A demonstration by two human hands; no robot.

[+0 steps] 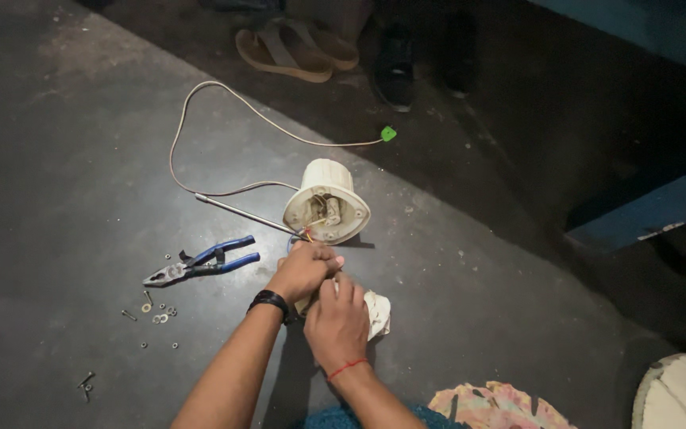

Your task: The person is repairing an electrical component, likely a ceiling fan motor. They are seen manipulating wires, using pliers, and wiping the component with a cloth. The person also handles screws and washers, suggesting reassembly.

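My left hand (305, 268), with a black band on its wrist, and my right hand (337, 321), with a red thread on its wrist, are closed together over a small whitish part (378, 311) on the dark floor. Thin coloured wires (308, 234) run from under my left hand to a cream cup-shaped housing (327, 202) lying on its side just beyond. A pale cable (200, 103) loops away from the housing to a green plug (388, 133). What sits between my fingers is hidden.
Blue-handled pliers (200, 264) lie left of my hands, with several small washers and screws (156, 314) scattered below them. A thin metal rod (240, 213) lies beside the housing. Sandals (295, 48) and a dark shoe (395, 71) rest at the top. Patterned cloth (494, 405) lies bottom right.
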